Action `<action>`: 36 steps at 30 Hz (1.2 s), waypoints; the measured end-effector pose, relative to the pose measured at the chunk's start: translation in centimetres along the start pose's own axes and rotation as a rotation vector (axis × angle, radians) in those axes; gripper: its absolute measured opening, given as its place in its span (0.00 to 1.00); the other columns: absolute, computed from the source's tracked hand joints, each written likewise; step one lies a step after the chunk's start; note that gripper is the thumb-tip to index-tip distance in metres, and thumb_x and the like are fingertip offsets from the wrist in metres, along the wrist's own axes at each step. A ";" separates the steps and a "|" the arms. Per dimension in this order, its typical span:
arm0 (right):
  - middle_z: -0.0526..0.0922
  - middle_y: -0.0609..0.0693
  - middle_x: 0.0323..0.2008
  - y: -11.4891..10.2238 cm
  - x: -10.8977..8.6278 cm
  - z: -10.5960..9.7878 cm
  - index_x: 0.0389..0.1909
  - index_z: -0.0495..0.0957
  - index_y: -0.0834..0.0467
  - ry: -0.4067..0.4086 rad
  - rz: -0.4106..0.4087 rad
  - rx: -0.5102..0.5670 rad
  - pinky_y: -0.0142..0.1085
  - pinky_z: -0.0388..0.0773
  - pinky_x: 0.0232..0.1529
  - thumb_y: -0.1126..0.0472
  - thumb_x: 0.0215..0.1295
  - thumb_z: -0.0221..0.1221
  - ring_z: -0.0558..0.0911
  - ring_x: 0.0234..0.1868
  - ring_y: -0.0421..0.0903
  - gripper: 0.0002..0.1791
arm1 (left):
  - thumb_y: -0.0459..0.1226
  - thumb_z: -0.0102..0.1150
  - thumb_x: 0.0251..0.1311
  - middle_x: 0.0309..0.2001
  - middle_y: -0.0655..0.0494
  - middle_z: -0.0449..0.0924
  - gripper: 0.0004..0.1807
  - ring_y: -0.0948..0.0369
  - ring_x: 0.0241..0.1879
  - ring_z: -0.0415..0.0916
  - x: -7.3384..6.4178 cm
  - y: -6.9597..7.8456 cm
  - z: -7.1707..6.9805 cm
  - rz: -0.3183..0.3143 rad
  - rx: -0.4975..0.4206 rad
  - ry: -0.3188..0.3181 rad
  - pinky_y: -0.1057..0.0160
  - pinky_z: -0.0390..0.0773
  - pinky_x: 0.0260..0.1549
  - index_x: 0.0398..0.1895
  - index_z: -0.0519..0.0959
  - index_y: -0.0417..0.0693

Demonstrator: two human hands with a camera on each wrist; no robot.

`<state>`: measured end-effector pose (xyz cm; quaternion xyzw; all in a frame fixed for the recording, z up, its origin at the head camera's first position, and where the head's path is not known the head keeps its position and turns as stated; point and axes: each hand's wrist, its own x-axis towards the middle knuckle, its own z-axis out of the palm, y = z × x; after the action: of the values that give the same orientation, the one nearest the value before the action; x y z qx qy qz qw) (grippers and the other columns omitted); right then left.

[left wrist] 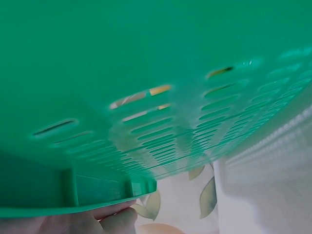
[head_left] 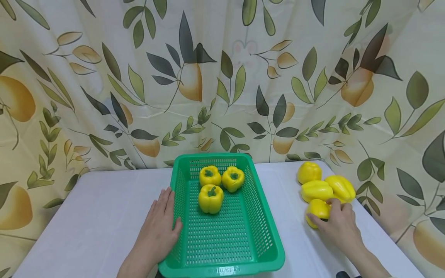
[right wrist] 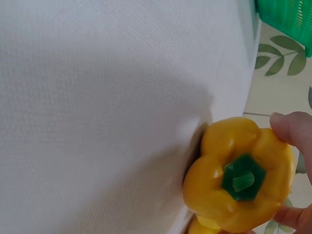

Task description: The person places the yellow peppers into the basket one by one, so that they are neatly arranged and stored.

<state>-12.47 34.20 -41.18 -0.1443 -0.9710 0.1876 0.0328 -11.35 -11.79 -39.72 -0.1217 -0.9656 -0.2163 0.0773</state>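
The right hand [head_left: 342, 226] grips a yellow pepper [head_left: 317, 208] between thumb and fingers, at the lower right of the head view. Just above it, three more peppers [head_left: 317, 191] crowd together on the white table [head_left: 114, 208]. The green basket [head_left: 267, 227], lower centre, puts its right wall between these and the three peppers inside [head_left: 211, 200]. The left hand [head_left: 156, 229] lies with fingers extended along its left rim. Counted: seven peppers, one basket. A leaf-patterned cloth [head_left: 222, 127] fills the upper frame.
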 end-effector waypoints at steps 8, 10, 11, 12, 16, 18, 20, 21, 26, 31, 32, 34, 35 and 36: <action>0.56 0.79 0.52 0.0 0.1 0.1 0.62 0.56 0.74 -0.029 0.047 0.007 0.55 0.72 0.37 0.35 0.56 0.66 0.66 0.44 0.67 0.53 | 0.40 0.52 0.67 0.78 0.37 0.49 0.39 0.42 0.78 0.46 -0.1 -0.1 0.1 0.001 0.005 0.014 0.38 0.54 0.73 0.75 0.53 0.31; 0.55 0.79 0.53 0.0 0.1 0.1 0.62 0.56 0.74 -0.029 0.050 0.013 0.55 0.73 0.38 0.36 0.56 0.66 0.66 0.45 0.68 0.53 | 0.40 0.52 0.67 0.78 0.37 0.49 0.39 0.42 0.78 0.46 -0.1 0.0 0.0 0.001 0.004 0.012 0.38 0.54 0.73 0.75 0.52 0.30; 0.55 0.79 0.54 0.0 0.1 0.2 0.62 0.56 0.74 -0.029 0.051 0.016 0.56 0.73 0.38 0.36 0.56 0.66 0.66 0.45 0.68 0.53 | 0.40 0.52 0.67 0.78 0.37 0.49 0.39 0.42 0.78 0.46 -0.1 0.0 0.0 -0.001 0.003 0.008 0.38 0.54 0.73 0.75 0.52 0.30; 0.55 0.79 0.54 0.0 0.1 0.2 0.62 0.56 0.74 -0.028 0.051 0.021 0.56 0.73 0.38 0.37 0.56 0.66 0.66 0.45 0.68 0.52 | 0.40 0.52 0.67 0.78 0.37 0.49 0.39 0.42 0.78 0.46 0.0 0.0 0.0 -0.002 0.003 0.006 0.38 0.54 0.73 0.75 0.52 0.30; 0.54 0.79 0.55 0.0 0.0 0.3 0.62 0.56 0.74 -0.015 0.037 0.038 0.57 0.73 0.39 0.40 0.57 0.67 0.66 0.46 0.69 0.50 | 0.40 0.52 0.67 0.78 0.37 0.50 0.39 0.42 0.78 0.46 0.0 0.0 0.0 -0.001 0.004 0.007 0.38 0.54 0.73 0.75 0.53 0.31; 0.54 0.79 0.55 0.1 -0.1 0.4 0.61 0.57 0.74 0.000 0.019 0.043 0.59 0.73 0.41 0.42 0.57 0.67 0.66 0.46 0.69 0.49 | 0.40 0.52 0.67 0.78 0.37 0.50 0.38 0.42 0.78 0.47 0.0 0.0 0.0 0.003 0.004 0.011 0.38 0.55 0.73 0.75 0.53 0.31; 0.54 0.80 0.55 0.2 -0.2 0.5 0.61 0.57 0.75 0.008 0.003 0.051 0.60 0.73 0.43 0.44 0.56 0.68 0.66 0.46 0.69 0.48 | 0.40 0.52 0.67 0.78 0.37 0.50 0.38 0.42 0.78 0.47 0.0 0.0 0.0 0.003 0.004 0.012 0.38 0.55 0.73 0.75 0.53 0.31; 0.54 0.80 0.55 0.2 -0.2 0.5 0.60 0.57 0.75 0.014 -0.009 0.054 0.61 0.72 0.44 0.45 0.56 0.68 0.66 0.46 0.69 0.47 | 0.40 0.52 0.67 0.78 0.37 0.50 0.38 0.42 0.78 0.47 0.0 0.0 0.0 0.003 0.004 0.011 0.38 0.55 0.73 0.75 0.53 0.31; 0.55 0.80 0.54 0.3 -0.2 0.5 0.59 0.58 0.75 0.022 -0.047 0.076 0.63 0.71 0.49 0.47 0.55 0.69 0.66 0.46 0.69 0.46 | 0.40 0.52 0.67 0.78 0.38 0.49 0.39 0.42 0.78 0.46 -0.1 0.0 0.0 -0.005 0.006 0.003 0.38 0.55 0.73 0.76 0.53 0.31; 0.55 0.79 0.56 0.3 -0.1 0.4 0.59 0.57 0.75 0.002 -0.045 0.098 0.66 0.70 0.54 0.48 0.54 0.70 0.66 0.48 0.69 0.46 | 0.40 0.51 0.68 0.78 0.38 0.48 0.38 0.42 0.78 0.45 -0.1 0.0 0.0 -0.009 -0.003 -0.005 0.38 0.54 0.73 0.76 0.52 0.31; 0.55 0.79 0.56 0.2 -0.1 0.3 0.59 0.58 0.75 0.002 -0.051 0.101 0.67 0.70 0.55 0.49 0.54 0.70 0.66 0.48 0.70 0.46 | 0.40 0.51 0.68 0.78 0.38 0.48 0.38 0.42 0.78 0.45 -0.1 0.0 0.0 -0.010 -0.004 -0.005 0.38 0.54 0.73 0.76 0.53 0.32; 0.56 0.79 0.57 0.2 -0.2 0.3 0.59 0.59 0.75 0.008 -0.074 0.105 0.68 0.69 0.55 0.49 0.54 0.70 0.66 0.49 0.70 0.45 | 0.40 0.52 0.67 0.78 0.38 0.49 0.38 0.42 0.78 0.45 0.0 0.0 0.0 -0.008 -0.002 -0.001 0.38 0.54 0.73 0.76 0.53 0.32; 0.55 0.79 0.57 0.1 -0.3 0.2 0.59 0.59 0.74 0.008 -0.089 0.109 0.68 0.69 0.55 0.50 0.54 0.70 0.66 0.50 0.70 0.45 | 0.40 0.52 0.67 0.78 0.38 0.49 0.38 0.42 0.78 0.46 0.0 0.0 0.0 -0.007 0.001 0.000 0.38 0.54 0.73 0.76 0.53 0.32; 0.56 0.79 0.58 0.0 -0.3 0.2 0.59 0.60 0.74 0.011 -0.105 0.110 0.68 0.69 0.55 0.50 0.54 0.70 0.66 0.50 0.70 0.44 | 0.40 0.52 0.67 0.78 0.38 0.49 0.38 0.42 0.78 0.46 0.0 0.0 0.0 -0.007 0.003 0.002 0.38 0.54 0.73 0.76 0.53 0.32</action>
<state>-12.17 34.05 -41.34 -0.0920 -0.9653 0.2381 0.0558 -11.34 -11.78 -39.70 -0.1181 -0.9663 -0.2151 0.0776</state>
